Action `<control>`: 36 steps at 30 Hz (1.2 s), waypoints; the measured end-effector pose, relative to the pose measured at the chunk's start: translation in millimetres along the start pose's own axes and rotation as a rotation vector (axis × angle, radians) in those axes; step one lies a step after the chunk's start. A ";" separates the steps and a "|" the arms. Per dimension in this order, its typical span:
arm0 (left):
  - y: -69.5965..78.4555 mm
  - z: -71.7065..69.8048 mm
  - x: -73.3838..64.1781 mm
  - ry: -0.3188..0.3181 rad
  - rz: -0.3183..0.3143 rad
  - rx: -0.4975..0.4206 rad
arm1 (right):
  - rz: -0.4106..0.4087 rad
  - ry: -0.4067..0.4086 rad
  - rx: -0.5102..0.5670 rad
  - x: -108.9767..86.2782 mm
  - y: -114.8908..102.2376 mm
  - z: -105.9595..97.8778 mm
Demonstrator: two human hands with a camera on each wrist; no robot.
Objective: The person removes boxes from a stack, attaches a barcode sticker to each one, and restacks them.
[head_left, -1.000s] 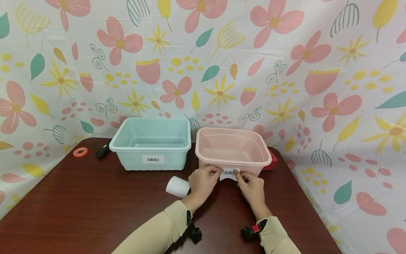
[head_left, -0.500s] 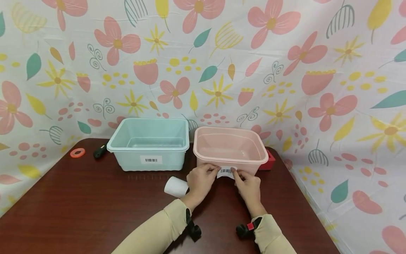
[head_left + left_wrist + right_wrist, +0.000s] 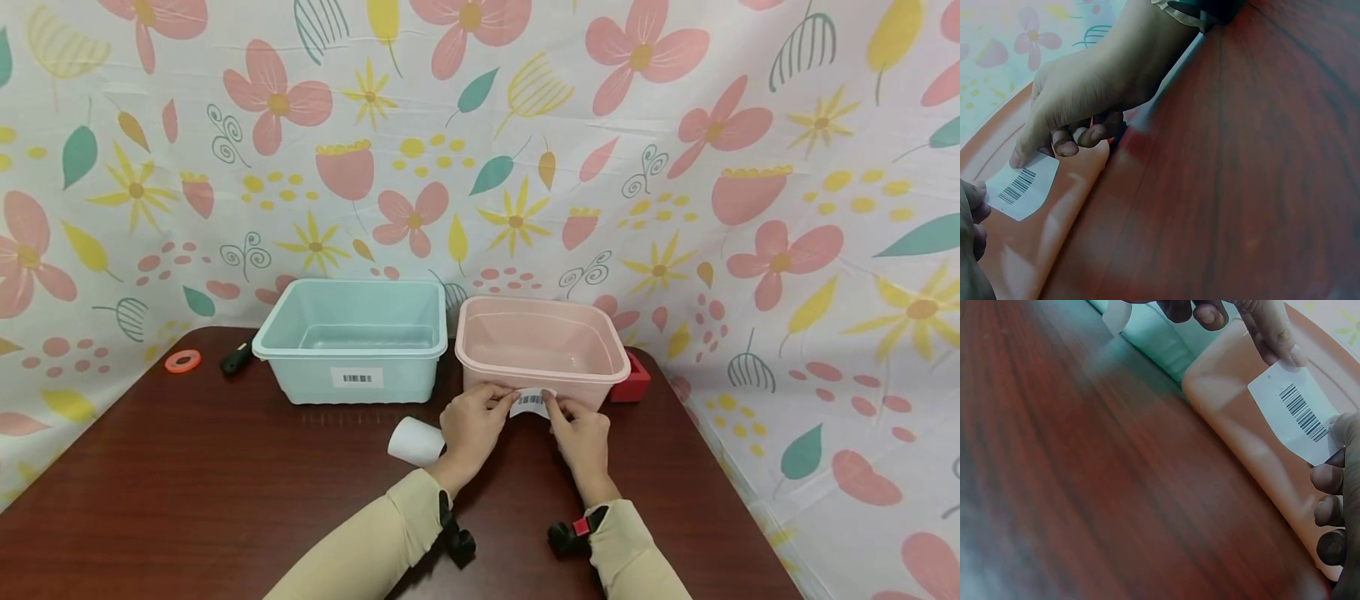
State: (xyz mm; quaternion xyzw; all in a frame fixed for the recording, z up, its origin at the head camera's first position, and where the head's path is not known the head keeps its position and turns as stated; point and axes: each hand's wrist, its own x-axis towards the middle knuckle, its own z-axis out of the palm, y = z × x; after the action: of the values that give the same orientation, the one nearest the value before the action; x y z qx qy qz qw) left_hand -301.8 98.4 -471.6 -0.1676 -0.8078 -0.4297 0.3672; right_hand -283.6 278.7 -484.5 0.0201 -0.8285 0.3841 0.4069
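Observation:
A white barcode label (image 3: pixel 532 402) is stretched between both hands in front of the pink plastic basin (image 3: pixel 540 372). Thumb and fingers of my left hand (image 3: pixel 472 425) pinch its left end, while my right hand (image 3: pixel 583 437) pinches the right end. In the head view the label bows, its lower edge arching upward. The right wrist view has the label (image 3: pixel 1297 415) close over the basin's front wall (image 3: pixel 1235 406), barcode facing out, with the right hand's other fingers curled beneath. From the left wrist, the label (image 3: pixel 1022 184) overlaps the same wall.
Left of the pink basin stands a light blue basin (image 3: pixel 360 354) bearing a barcode label (image 3: pixel 357 378). A white roll (image 3: pixel 415 442) lies beside the left wrist. An orange ring (image 3: pixel 183 361) and a dark-handled tool (image 3: pixel 236 358) lie far left. Behind the pink basin's right side is a red object (image 3: pixel 633 379).
The label has tilted back and bows more, its lower edge rising. The right hand has shifted slightly left, and the pink basin has moved a little. The head view has also shifted slightly.

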 end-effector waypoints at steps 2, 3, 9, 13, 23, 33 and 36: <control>-0.1 -0.3 0.0 0.000 0.002 -0.001 | 0.003 0.005 -0.004 0.3 -0.3 1.1; 0.1 -0.5 0.0 -0.001 0.002 0.000 | 0.005 0.008 -0.008 0.4 -0.4 1.5; -0.1 -0.8 0.4 -0.007 -0.022 -0.006 | 0.017 0.026 -0.013 1.2 -1.8 4.3; -1.0 -0.6 0.0 -0.017 -0.039 -0.031 | 0.020 0.035 -0.013 1.7 -2.5 5.8; -1.2 2.2 -5.0 -0.140 0.044 -0.103 | 0.038 0.055 -0.030 1.6 -2.9 6.3; 0.2 2.1 -5.8 -0.221 0.008 -0.075 | 0.059 0.065 -0.041 2.9 -3.4 5.0; 0.4 2.4 -6.2 -0.240 -0.006 -0.065 | 0.053 0.062 -0.040 2.5 -3.1 4.9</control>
State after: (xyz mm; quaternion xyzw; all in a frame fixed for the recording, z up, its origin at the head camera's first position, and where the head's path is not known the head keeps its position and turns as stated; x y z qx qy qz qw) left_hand -298.5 100.8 -476.7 -0.2272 -0.8320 -0.4335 0.2611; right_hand -287.4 274.0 -482.7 -0.0217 -0.8234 0.3785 0.4223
